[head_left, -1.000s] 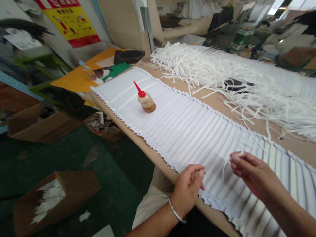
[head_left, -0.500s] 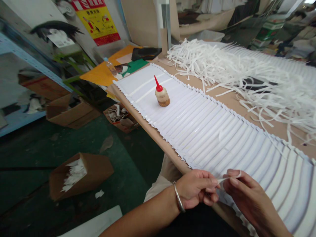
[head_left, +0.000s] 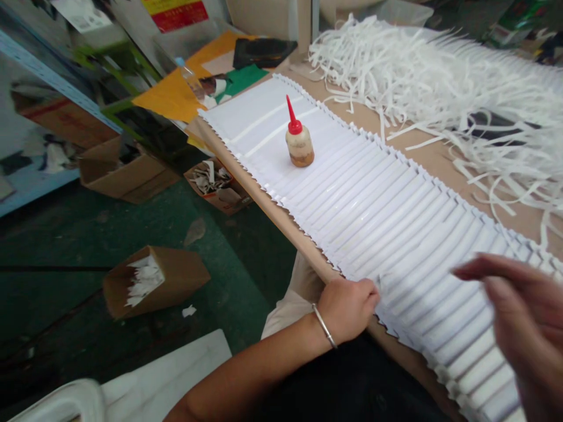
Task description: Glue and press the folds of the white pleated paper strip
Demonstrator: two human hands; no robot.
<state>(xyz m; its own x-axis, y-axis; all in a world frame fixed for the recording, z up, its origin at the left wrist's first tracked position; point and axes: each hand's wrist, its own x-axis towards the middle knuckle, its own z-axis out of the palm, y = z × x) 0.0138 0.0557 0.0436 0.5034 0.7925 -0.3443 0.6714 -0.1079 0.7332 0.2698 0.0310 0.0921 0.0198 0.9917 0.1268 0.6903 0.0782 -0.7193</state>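
Note:
A long fan of overlapping white paper sheets with jagged ends runs along the table. My left hand, wearing a metal bangle, is closed in a pinch at the sheets' near edge. A narrow white strip shows faintly at its fingertips; the rest of it is too blurred to follow. My right hand hovers over the sheets at the right, its fingers smeared by motion, so what they hold is unclear. Farther up, a squeeze bottle with a red nozzle and brownish contents stands upright on the sheets.
A big heap of loose white strips lies along the table's far side, partly over a dark object. Orange sheets and a clear bottle are at the far left end. Below, cardboard boxes of scraps stand on the green floor.
My hands have moved apart: the left has lowered to the sheets' near edge, the right has gone up and rightward. The strip that was between them is now mostly blurred. The camera view has tilted down.

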